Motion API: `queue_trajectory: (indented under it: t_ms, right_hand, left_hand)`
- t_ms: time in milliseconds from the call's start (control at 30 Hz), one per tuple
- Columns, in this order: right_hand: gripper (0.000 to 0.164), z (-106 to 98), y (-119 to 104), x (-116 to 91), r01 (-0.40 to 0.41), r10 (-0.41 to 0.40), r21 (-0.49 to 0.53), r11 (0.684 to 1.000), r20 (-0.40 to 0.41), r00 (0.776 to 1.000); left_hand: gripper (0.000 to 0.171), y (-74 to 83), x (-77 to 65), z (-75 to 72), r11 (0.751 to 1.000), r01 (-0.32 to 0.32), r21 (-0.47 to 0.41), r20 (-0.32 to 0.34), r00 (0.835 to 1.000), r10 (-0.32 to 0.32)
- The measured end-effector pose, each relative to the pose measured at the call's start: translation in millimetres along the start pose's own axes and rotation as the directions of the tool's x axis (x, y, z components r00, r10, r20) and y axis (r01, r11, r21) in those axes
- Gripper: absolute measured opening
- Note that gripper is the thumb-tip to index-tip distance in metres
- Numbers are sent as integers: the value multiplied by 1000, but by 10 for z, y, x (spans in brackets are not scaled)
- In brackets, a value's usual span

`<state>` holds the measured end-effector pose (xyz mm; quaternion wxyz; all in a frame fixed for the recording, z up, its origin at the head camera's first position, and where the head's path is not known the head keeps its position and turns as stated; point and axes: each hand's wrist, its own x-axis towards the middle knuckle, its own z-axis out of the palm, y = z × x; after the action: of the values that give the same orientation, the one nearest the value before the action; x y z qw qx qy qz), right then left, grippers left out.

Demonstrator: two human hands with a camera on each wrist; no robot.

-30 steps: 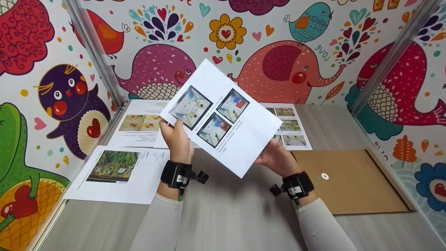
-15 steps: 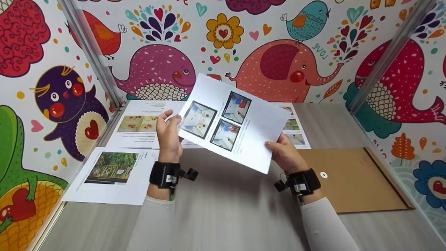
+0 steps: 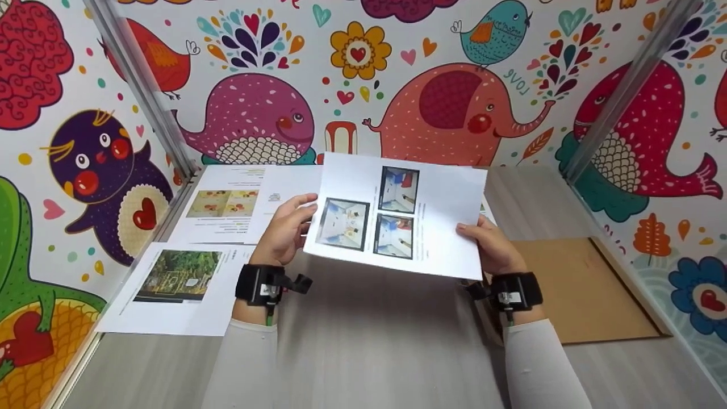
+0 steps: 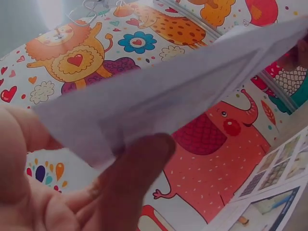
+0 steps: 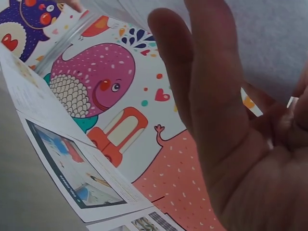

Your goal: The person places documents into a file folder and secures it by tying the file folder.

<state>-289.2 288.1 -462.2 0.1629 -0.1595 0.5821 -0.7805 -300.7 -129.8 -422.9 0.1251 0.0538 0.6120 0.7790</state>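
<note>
A white printed sheet of paper [image 3: 448,221] is held up above the table in the head view, with three framed room photos and small text on it. My left hand [image 3: 285,234] pinches its left edge; in the left wrist view the paper's corner [image 4: 72,120] lies between thumb and fingers. My right hand [image 3: 500,248] grips the right edge, thumb on the printed face and fingers behind. The right wrist view shows the right-hand fingers [image 5: 214,86] against the sheet [image 5: 274,43]. The held sheet partly hides papers behind it.
A sheet with a forest photo [image 3: 213,318] lies at the table's left. Behind it are more printed sheets [image 3: 196,230] along the back wall. A brown cardboard envelope [image 3: 596,301] lies at the right. Cartoon-printed walls [image 3: 363,102] enclose the table.
The sheet has turned from a steep diagonal to nearly level and come lower. My right hand has moved right along with it, its thumb now on the printed face.
</note>
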Motion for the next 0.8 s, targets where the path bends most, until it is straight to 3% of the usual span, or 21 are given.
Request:
queue_trajectory:
  t_ms: [167, 333, 433, 533, 600, 667, 733, 800]
  right_hand:
    - [28, -88, -15, -48, -30, 30, 4, 1000, 56, 998]
    - [25, -154, -80, -99, -79, 79, -15, 997, 37, 996]
    - [28, -200, -180, -188, -103, 106, -99, 990, 23, 994]
    - [41, -231, -288, -316, -140, 131, -241, 961, -53, 990]
    - [51, -235, -325, -431, -181, 135, -367, 912, -148, 980]
    - [55, -218, -316, -563, -228, 105, -501, 835, -261, 960]
    - [56, -184, -256, -708, -289, 52, -641, 711, -362, 931]
    - [58, -132, -162, -849, -371, 14, -739, 563, -440, 898]
  left_hand:
    - [50, -156, 46, 95, 999, 11, -36, 100, 995, -7]
    - [47, -306, 103, 224, 1000, -4, -16, 181, 984, 7]
    - [46, -368, 111, 275, 1000, 0, 9, 189, 982, -2]
    - [45, -424, 96, 294, 999, 2, 40, 167, 986, -9]
    - [45, -463, 78, 290, 998, 3, 67, 143, 990, -13]
    - [45, -498, 52, 282, 996, 13, 87, 118, 993, -23]
    - [46, -532, 24, 271, 994, 25, 106, 89, 995, -35]
    - [46, -563, 1, 259, 992, 35, 124, 64, 997, -43]
